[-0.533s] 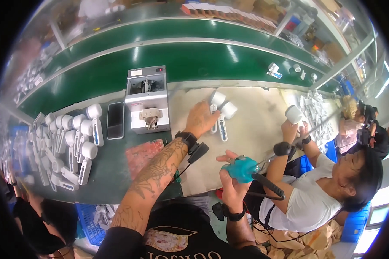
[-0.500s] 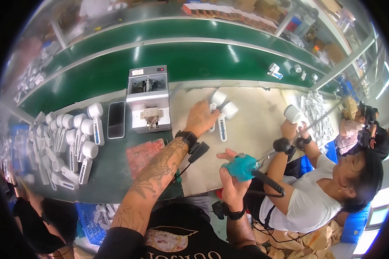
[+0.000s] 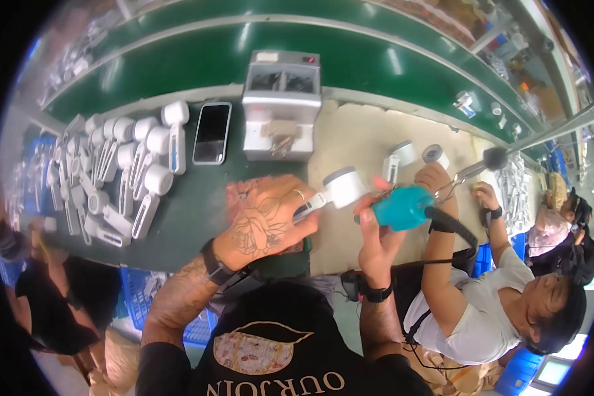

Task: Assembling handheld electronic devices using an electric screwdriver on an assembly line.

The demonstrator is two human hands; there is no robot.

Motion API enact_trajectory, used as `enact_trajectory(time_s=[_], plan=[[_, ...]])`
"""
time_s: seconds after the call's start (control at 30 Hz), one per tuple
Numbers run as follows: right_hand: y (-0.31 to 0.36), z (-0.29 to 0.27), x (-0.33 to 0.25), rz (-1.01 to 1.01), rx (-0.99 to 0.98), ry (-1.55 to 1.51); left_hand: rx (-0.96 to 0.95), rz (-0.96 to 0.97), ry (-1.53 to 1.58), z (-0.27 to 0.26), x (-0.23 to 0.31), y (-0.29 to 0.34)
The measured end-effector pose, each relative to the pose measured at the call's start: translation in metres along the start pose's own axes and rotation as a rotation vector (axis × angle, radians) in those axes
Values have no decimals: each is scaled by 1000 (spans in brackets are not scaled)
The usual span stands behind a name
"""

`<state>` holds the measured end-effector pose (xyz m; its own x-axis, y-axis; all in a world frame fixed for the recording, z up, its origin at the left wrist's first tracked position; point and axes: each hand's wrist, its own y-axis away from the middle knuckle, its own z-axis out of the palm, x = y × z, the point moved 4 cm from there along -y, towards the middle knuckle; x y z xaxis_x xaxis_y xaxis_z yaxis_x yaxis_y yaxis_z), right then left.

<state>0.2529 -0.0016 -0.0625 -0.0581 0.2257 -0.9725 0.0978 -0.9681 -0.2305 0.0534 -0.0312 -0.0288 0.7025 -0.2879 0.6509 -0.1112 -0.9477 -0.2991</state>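
Observation:
My left hand [image 3: 267, 214] is closed round the handle of a white device with a round, cup-shaped head [image 3: 344, 187]. It holds the device over the red mat and the tan sheet, head toward my right hand. Wrapped round a teal electric screwdriver [image 3: 402, 208] is my right hand [image 3: 380, 249]. The screwdriver hangs from a metal hook and trails a black cable; I cannot make out its tip. Screwdriver and device are close together, but whether they touch is unclear. A similar white device [image 3: 400, 157] lies farther back on the tan sheet [image 3: 356, 125].
A grey screw feeder [image 3: 282, 109] stands at the table's back, with a phone [image 3: 212, 133] left of it. Many white devices [image 3: 122, 165] are piled at left. A co-worker [image 3: 482, 310] works close on my right, handling a white round part [image 3: 434, 154]. Blue crates sit below.
My left hand has taken one white device from the tan sheet and drawn it back toward me. My right hand has raised the screwdriver slightly and moved right; the whole view has shifted.

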Motion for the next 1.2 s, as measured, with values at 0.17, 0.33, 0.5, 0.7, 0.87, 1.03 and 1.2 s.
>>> enact_trajectory(time_s=[0.17,0.33,0.5,0.7,0.87,1.03,1.2], plan=[[-8,31,-30,-90,-85,37,-2,125,58,-8,-38,34],[-28,56,-51,-141,-154,-182,-12,120,-26,-15,-45,33],[-65,104,-48,-193,-204,-272,19,136,-107,-6,-64,33],[-97,150,-29,-257,-203,-137,84,135,-110,-6,-67,39],[-103,161,-7,-304,-249,-137,95,109,-74,-6,-73,39],[-98,159,-7,-252,-257,-148,92,96,-65,-5,-73,39],[-70,136,-16,-117,-220,-158,105,121,-102,-6,-75,39]])
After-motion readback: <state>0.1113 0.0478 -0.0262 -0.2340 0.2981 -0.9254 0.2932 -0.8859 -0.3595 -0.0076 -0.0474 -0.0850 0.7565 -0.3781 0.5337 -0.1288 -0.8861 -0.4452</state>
